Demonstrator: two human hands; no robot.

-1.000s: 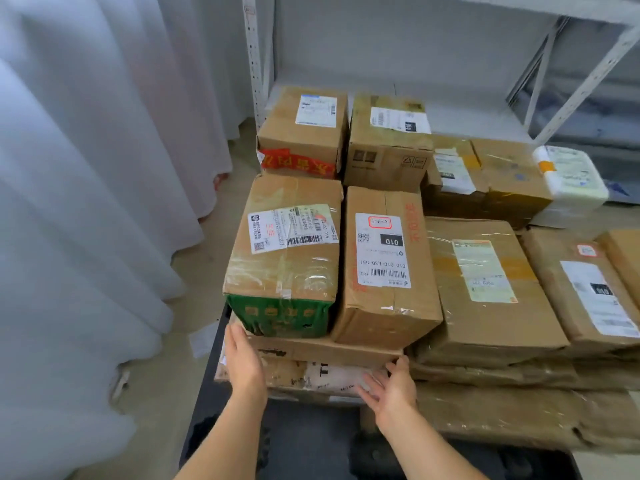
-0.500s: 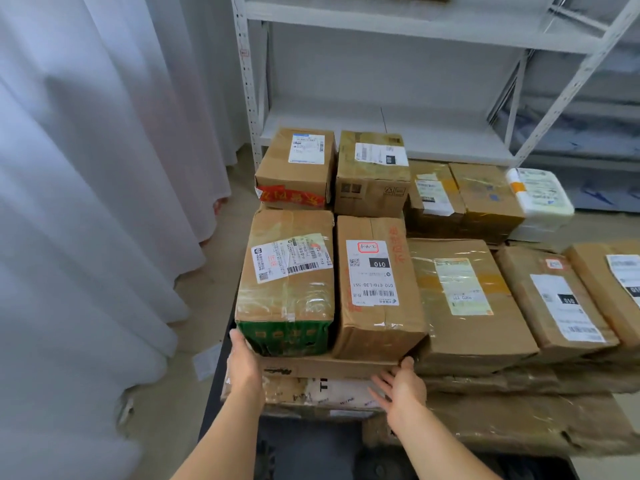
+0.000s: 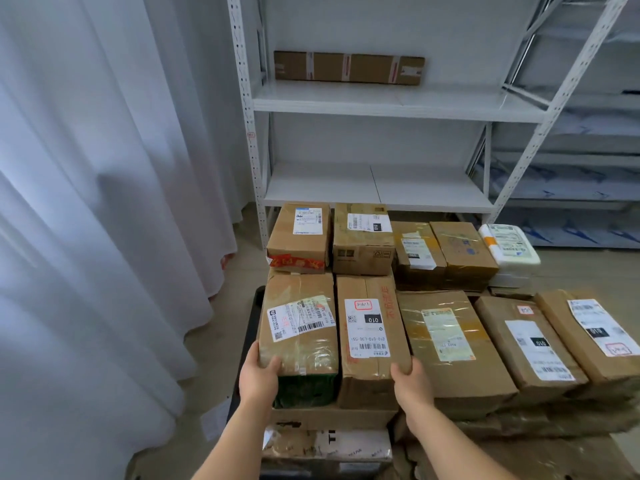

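Two taped cardboard parcels lie side by side on top of the front left of a stack. The left one, a box with a green lower end [image 3: 298, 327], has my left hand [image 3: 259, 375] gripping its near left corner, thumb on top. The right one, a box with a white "010" label [image 3: 369, 337], has my right hand [image 3: 410, 382] gripping its near right corner. Both rest on a flat carton [image 3: 332, 415] that lies on another printed carton beneath.
Several more labelled parcels [image 3: 446, 341] cover the black cart [image 3: 251, 327] to the right and behind, with a white foam box [image 3: 509, 245] at the back right. White metal shelving [image 3: 374, 98] stands behind, holding one long carton [image 3: 349, 68]. A white curtain [image 3: 97, 202] hangs on the left.
Both hands rose from the lower flat carton to the near outer corners of the two top boxes and took hold. The view tilted up, showing more shelving.
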